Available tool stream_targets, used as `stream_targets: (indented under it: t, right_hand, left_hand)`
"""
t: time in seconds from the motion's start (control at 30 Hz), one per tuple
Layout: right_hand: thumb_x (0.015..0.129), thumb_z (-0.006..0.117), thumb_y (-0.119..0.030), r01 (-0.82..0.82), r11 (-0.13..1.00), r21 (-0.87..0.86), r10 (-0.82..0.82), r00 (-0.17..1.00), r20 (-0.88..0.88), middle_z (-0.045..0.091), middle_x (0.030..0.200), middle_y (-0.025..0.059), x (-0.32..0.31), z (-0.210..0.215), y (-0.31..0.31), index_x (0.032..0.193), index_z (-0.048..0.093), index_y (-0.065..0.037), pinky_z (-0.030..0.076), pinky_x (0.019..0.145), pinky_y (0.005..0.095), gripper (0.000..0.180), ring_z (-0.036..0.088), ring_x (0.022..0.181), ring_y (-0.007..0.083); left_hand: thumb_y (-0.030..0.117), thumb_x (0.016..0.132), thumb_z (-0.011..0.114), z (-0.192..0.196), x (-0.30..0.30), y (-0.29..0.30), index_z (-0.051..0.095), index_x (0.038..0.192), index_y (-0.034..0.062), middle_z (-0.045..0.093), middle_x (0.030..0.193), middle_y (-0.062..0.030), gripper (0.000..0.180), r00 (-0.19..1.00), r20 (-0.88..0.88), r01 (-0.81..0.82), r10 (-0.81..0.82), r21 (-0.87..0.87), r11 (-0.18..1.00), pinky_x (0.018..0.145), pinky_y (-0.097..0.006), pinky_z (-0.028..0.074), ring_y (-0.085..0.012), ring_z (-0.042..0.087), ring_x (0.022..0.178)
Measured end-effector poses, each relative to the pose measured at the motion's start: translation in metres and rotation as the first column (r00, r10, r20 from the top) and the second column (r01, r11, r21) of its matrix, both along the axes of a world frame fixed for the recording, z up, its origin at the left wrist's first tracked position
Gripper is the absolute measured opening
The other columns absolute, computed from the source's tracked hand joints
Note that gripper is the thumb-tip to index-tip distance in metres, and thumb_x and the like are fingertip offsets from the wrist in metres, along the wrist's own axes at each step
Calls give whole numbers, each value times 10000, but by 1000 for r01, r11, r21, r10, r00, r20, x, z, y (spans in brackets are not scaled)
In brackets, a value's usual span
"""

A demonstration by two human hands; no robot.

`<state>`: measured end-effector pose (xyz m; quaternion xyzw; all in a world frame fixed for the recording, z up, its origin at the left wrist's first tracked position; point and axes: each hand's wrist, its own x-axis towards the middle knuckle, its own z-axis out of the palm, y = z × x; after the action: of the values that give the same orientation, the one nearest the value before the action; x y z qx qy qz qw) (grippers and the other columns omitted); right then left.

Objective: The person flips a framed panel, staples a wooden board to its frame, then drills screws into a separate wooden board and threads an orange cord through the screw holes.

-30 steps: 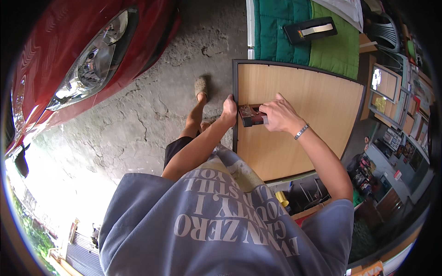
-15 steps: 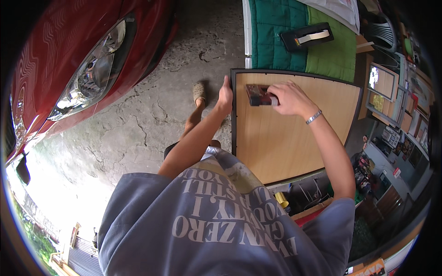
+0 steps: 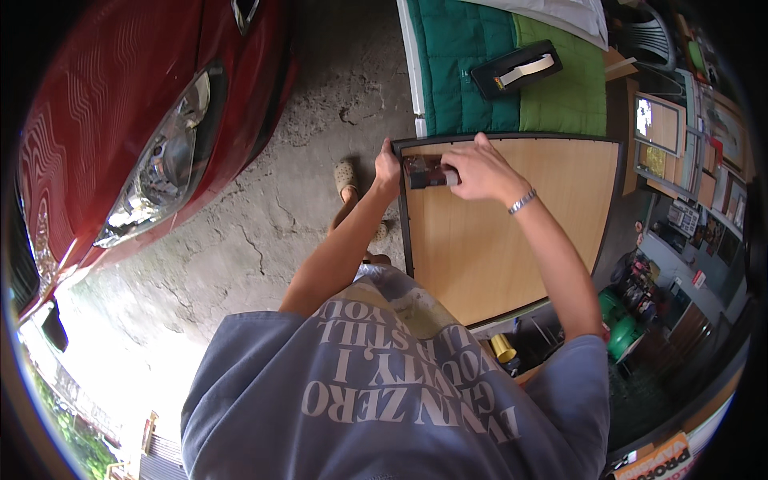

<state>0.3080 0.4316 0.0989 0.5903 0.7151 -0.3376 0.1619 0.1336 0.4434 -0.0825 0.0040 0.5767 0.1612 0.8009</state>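
Observation:
A large picture frame (image 3: 406, 232) with a dark rim lies back up, its light wood-coloured backing board (image 3: 496, 232) facing me. Small dark tabs show along the inner rim. My left hand (image 3: 387, 170) grips the frame's left side near the far left corner, thumb stretched along the rim. In my right hand (image 3: 482, 172) is a dark red and black staple gun (image 3: 425, 171), held over the board with its front end against the inside of the left rim. The fingers under the tool are partly hidden.
Beyond the frame, a black tape dispenser (image 3: 518, 69) rests on a green quilted cover (image 3: 464, 48). A red car (image 3: 120, 120) stands at left on cracked concrete (image 3: 232, 208). More frames (image 3: 660, 144) and stored items crowd the right, with a yellow roll (image 3: 503, 347) below the near edge.
My right hand has moved the staple gun left, from over the board to the frame's left rim. My left hand stays at that rim; the whole view has shifted slightly.

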Motion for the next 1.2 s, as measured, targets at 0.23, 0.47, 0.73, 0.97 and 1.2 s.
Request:
stream_targets:
  t: [0.23,0.47,0.73,0.97,1.2]
  right_hand:
    - [824,672,-195,775,614,-147,-785,582,-211,730,885,183,-42,-7,-93,1030,669,-33,536,751,470,262,709,801,361]
    - [849,673,-257,878,479,4,-860,470,-199,719,774,238,-93,-40,-80,967,717,-13,582,708,480,274,718,769,431]
    - [847,663,-362,900,436,-2,-900,436,4,733,842,247,-107,-28,-60,918,721,28,582,760,491,401,725,819,426]
    - [853,663,-311,925,372,-81,-889,330,-317,709,861,270,-115,5,-167,951,657,26,561,750,510,351,706,815,438]
    - [812,683,-331,957,197,-212,-979,181,-93,721,834,244,-183,63,-387,837,734,4,565,769,491,341,709,825,429]
  left_hand:
    - [514,1088,385,-3,-21,7,611,1373,51,680,1214,-97,589,943,307,12,-126,348,937,1009,-348,477,-221,628,1118]
    - [350,1006,422,17,-5,15,701,1156,30,704,1058,-121,450,994,89,38,-62,253,967,869,-373,554,-240,664,939]
    - [341,980,433,12,-2,17,696,1128,21,674,868,-124,440,993,118,3,-30,217,976,633,-372,563,-263,633,666]
    - [604,1043,381,-23,-49,20,605,1349,36,702,1228,-153,683,993,5,107,-114,312,944,946,-459,529,-280,670,1079]
    - [466,1024,519,-108,-264,22,653,1002,100,660,785,-37,391,141,-501,987,-854,142,80,569,-340,476,-169,632,683]
